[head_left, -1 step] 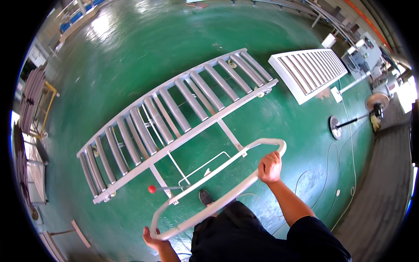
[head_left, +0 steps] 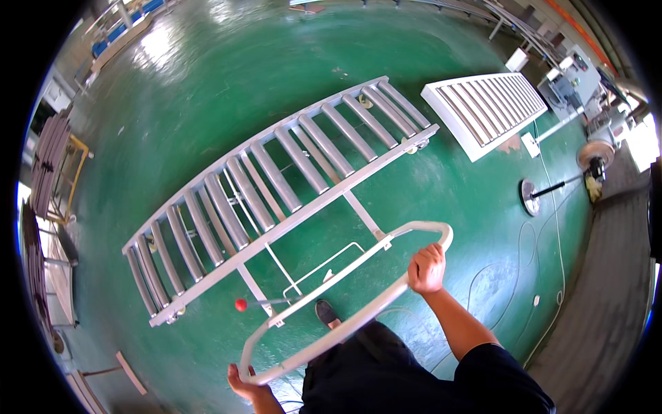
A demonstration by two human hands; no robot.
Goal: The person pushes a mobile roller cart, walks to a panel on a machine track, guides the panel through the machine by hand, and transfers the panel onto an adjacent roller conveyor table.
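A wheeled roller conveyor cart (head_left: 296,221) with grey metal rollers stands in front of me on the floor. From its near side a white tubular push handle (head_left: 345,328) loops out towards my body. My right hand (head_left: 427,268) is closed around the handle's right end. At the opposite end, low on the left, my left hand (head_left: 247,385) grips the bent corner of the tube, its fingers partly hidden. Between handle and cart sits a lever with a red ball knob (head_left: 241,304), nearer my left hand. A thin white wire-like frame (head_left: 323,265) also sits there.
A second white-framed roller section (head_left: 452,124) lies at the right. Beyond it are a round-based stand (head_left: 529,198) and machinery. Cables (head_left: 560,262) trail over the green floor (head_left: 234,83) on that side. Racks with stacked material (head_left: 52,155) line the left.
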